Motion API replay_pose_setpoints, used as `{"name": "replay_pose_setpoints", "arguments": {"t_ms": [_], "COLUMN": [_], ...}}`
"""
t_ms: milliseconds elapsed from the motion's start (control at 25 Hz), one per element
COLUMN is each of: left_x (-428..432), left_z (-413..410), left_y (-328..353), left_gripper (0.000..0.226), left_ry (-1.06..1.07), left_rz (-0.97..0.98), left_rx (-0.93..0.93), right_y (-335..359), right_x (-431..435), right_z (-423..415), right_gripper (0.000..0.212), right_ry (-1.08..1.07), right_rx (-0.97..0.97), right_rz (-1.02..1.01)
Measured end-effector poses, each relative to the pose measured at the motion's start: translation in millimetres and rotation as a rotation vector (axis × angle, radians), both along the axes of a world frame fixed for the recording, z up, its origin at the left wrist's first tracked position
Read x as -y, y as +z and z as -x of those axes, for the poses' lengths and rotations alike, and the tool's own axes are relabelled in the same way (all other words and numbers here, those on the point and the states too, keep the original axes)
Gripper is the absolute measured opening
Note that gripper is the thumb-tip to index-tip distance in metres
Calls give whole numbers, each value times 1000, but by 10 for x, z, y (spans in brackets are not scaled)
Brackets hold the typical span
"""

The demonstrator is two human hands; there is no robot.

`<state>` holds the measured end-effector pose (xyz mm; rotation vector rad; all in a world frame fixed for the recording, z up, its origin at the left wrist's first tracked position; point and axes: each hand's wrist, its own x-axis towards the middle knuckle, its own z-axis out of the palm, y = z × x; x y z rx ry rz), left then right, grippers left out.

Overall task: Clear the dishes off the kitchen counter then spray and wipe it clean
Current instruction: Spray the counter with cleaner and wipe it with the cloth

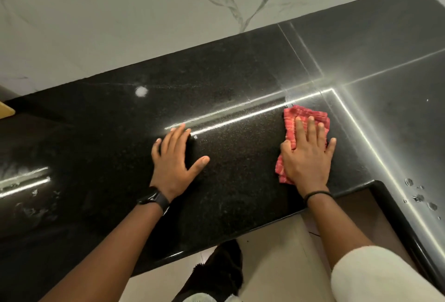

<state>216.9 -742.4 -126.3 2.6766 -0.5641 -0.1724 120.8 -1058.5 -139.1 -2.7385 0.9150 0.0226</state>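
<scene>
A black speckled granite counter [231, 157] fills the view and turns a corner to the right. My right hand [307, 154] lies flat with spread fingers on a folded red cloth [292, 122], pressing it onto the counter near the inner corner. My left hand [174, 154] rests flat on the bare counter to the left of it, fingers straight, a dark watch on the wrist. No dishes or spray bottle are in view.
A white marble-patterned wall [144, 24] backs the counter. Water drops [420, 197] sit on the right wing of the counter, and wet streaks [26, 181] show at the far left. A yellowish object's corner [6, 110] pokes in at the left edge. Beige floor tiles lie below.
</scene>
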Motion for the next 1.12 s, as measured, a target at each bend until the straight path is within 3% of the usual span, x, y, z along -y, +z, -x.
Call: {"name": "replay_pose_setpoints", "arguments": {"t_ms": [240,640,1120], "left_x": [497,621,646], "left_z": [-689,-695,-722], "left_y": [-17,-112,-114], "left_gripper": [93,95,95], "left_ry": [71,53,49], "left_rz": [-20,-123,-128], "left_rx": [9,39,32], "right_y": [15,-37,-19], "right_x": [67,223,675], "right_z": [318,274,-1002], "right_gripper": [73,74,72], "right_ry": [-70,23,215], "right_rx": [1,-56,-40], "right_rz": [9,57,58]}}
